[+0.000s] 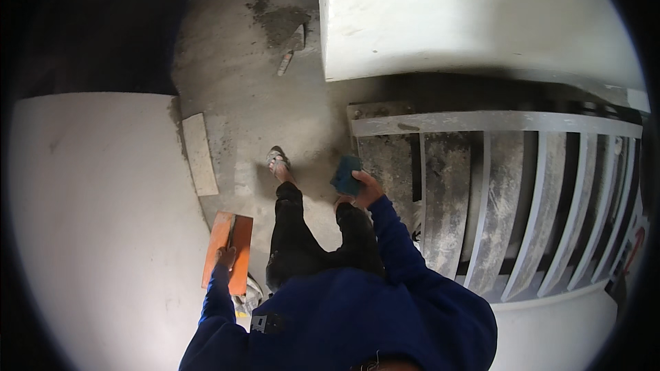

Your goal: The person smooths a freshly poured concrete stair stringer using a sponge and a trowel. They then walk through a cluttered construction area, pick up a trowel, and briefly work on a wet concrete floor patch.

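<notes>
My left hand [226, 256] is closed round the handle of an orange plastering float [216, 242], held low beside the white wall on the left. In my right hand [369, 187] is a dark teal sponge [346, 174], gripped by its right side in front of my body. The sponge hangs near the end of the slatted metal frame; it does not look to be touching it. A trowel [298, 40] lies on the floor ahead, its blade by a dark patch of mortar [280, 22].
Right of me a grey slatted frame [447, 122] stands beside a pale wall block [412, 20]. Along the left runs a low white wall [103, 199], with a flat pale board [199, 154] on the floor next to it. Near my left leg lies a partly hidden whitish bag-like thing [251, 297].
</notes>
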A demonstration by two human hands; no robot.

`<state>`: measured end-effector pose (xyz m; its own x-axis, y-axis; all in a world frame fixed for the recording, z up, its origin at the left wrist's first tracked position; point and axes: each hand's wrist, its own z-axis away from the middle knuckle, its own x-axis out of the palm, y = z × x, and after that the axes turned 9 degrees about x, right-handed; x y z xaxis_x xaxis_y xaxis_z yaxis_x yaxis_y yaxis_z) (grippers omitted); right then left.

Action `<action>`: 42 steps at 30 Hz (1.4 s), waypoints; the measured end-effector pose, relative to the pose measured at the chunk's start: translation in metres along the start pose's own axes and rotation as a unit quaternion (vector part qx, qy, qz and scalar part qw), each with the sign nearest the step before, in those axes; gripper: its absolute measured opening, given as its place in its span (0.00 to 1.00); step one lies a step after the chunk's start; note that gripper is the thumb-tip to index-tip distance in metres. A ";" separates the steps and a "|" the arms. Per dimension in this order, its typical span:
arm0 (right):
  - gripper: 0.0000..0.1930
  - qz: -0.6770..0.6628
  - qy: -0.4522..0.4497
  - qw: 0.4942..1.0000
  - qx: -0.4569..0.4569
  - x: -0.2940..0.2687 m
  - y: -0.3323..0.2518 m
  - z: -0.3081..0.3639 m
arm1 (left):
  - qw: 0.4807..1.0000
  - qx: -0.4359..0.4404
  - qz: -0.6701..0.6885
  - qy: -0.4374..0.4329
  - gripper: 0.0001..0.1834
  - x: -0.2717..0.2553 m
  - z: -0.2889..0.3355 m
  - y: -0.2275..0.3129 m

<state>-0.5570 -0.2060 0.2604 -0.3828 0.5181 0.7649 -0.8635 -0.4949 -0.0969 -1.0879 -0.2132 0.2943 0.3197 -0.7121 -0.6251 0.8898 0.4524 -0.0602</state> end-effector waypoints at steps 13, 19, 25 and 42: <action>0.25 0.009 0.093 0.955 -0.283 0.143 -0.120 -0.030 | 0.988 0.147 0.053 -0.018 0.27 -0.091 -0.169 -0.032; 0.27 -0.027 0.052 0.938 -0.342 0.147 -0.184 -0.021 | 0.979 0.162 0.121 0.004 0.27 -0.139 -0.209 -0.009; 0.31 -0.038 0.057 0.934 -0.349 0.153 -0.209 -0.027 | 0.981 0.162 0.104 0.014 0.31 -0.171 -0.212 0.027; 0.29 -0.067 0.142 0.919 -0.361 0.156 -0.257 -0.051 | 0.973 0.229 -0.005 0.040 0.29 -0.194 -0.378 0.186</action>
<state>-0.4114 0.0380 0.3720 -0.2393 0.7527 0.6134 -0.8624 0.1255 -0.4904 -1.1071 0.2119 0.1105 0.3011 -0.6632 -0.6852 0.9501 0.1468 0.2754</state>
